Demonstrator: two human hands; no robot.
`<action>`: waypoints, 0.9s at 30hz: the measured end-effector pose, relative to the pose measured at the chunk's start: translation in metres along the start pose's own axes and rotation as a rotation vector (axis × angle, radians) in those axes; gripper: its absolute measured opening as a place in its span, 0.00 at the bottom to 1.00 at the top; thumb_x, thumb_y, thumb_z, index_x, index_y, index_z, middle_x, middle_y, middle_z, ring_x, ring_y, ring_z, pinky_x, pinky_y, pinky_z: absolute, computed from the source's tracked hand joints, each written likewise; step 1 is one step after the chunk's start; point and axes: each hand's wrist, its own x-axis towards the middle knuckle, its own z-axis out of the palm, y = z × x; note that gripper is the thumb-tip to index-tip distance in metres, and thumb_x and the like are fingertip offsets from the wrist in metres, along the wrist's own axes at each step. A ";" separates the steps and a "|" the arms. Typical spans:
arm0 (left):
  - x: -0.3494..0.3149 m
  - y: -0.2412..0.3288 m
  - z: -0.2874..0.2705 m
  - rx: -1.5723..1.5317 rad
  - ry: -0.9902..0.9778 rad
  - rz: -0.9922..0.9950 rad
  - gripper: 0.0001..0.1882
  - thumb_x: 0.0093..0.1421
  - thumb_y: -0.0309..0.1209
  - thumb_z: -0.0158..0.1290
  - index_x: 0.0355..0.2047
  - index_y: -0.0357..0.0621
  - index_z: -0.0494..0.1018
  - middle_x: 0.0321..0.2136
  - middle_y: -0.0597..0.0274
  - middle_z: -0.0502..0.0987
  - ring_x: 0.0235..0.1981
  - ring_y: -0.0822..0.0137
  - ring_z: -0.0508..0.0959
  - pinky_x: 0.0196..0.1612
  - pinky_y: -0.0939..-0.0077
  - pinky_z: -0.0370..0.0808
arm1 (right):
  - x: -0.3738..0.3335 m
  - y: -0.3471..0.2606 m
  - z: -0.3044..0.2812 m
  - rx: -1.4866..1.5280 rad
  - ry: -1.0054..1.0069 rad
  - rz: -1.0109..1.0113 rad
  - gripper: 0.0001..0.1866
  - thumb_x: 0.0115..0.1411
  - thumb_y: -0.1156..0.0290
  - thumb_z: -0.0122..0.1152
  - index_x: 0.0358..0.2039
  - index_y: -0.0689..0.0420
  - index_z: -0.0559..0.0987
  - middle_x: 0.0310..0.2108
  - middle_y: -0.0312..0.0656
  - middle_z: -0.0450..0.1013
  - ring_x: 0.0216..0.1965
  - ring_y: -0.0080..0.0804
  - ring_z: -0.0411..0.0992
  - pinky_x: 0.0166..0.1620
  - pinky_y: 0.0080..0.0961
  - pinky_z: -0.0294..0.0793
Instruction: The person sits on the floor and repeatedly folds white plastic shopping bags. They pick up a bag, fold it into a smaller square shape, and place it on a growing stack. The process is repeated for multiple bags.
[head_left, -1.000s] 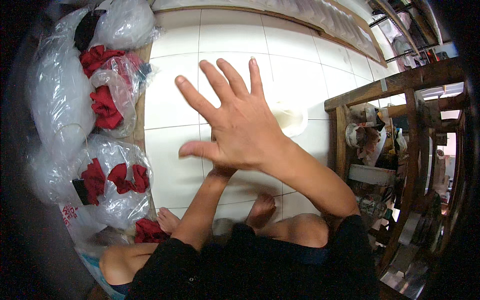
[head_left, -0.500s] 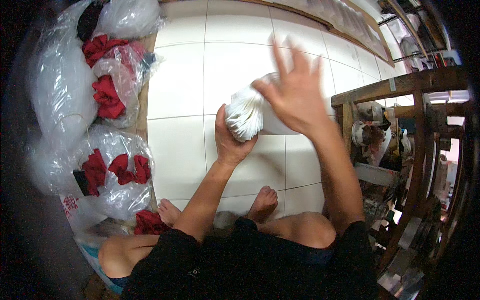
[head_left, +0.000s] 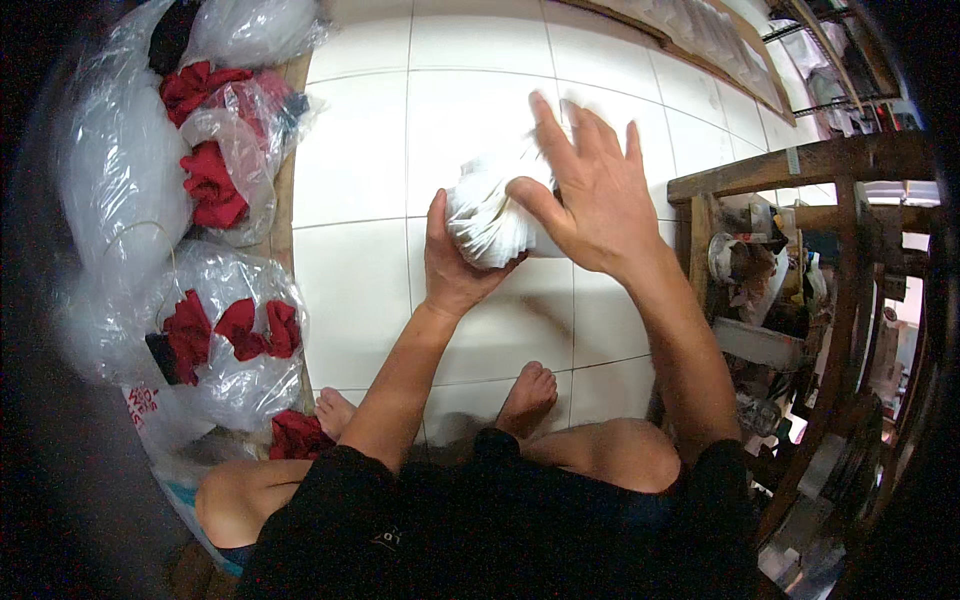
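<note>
My left hand [head_left: 465, 265] is wrapped round the near end of a thick bundle of thin white sheets [head_left: 488, 222], holding it up over the floor. Their layered edges fan out toward me, and I cannot make out whether they are paper or plastic. With fingers spread, my right hand [head_left: 598, 205] is beside the bundle's right side, its thumb at or close to the sheets. The far end of the bundle is blurred and partly behind that hand.
White floor tiles [head_left: 350, 160] lie below my hands. Clear plastic bags [head_left: 125, 190] with red cloth [head_left: 215, 185] line the left side. A dark wooden rack [head_left: 780, 180] with assorted items stands at the right. A wood-edged panel with whitish sheets [head_left: 700, 35] is at the far right.
The sheets have spread and twisted into a wider fan at the near end. My right hand has shifted slightly down; my left hand keeps its hold.
</note>
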 end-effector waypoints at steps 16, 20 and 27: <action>-0.003 -0.027 -0.002 -0.099 -0.025 0.080 0.61 0.44 0.43 0.74 0.64 0.36 0.41 0.54 0.46 0.65 0.56 0.52 0.71 0.59 0.60 0.70 | 0.048 0.000 0.021 -0.097 -0.231 -0.023 0.49 0.61 0.36 0.47 0.70 0.60 0.51 0.58 0.71 0.62 0.59 0.64 0.62 0.63 0.48 0.58; -0.002 -0.024 0.001 -0.151 0.037 0.059 0.61 0.42 0.40 0.74 0.65 0.37 0.42 0.54 0.46 0.66 0.54 0.53 0.72 0.57 0.60 0.72 | 0.086 0.005 -0.016 0.300 0.234 -0.169 0.46 0.63 0.39 0.49 0.68 0.61 0.54 0.57 0.72 0.61 0.57 0.64 0.63 0.60 0.48 0.60; -0.002 -0.020 0.006 -0.163 0.014 0.035 0.62 0.41 0.37 0.74 0.66 0.37 0.42 0.53 0.46 0.66 0.51 0.51 0.75 0.54 0.61 0.73 | 0.078 0.005 0.010 0.167 0.060 -0.120 0.47 0.60 0.42 0.52 0.70 0.60 0.51 0.58 0.66 0.63 0.61 0.59 0.60 0.66 0.55 0.49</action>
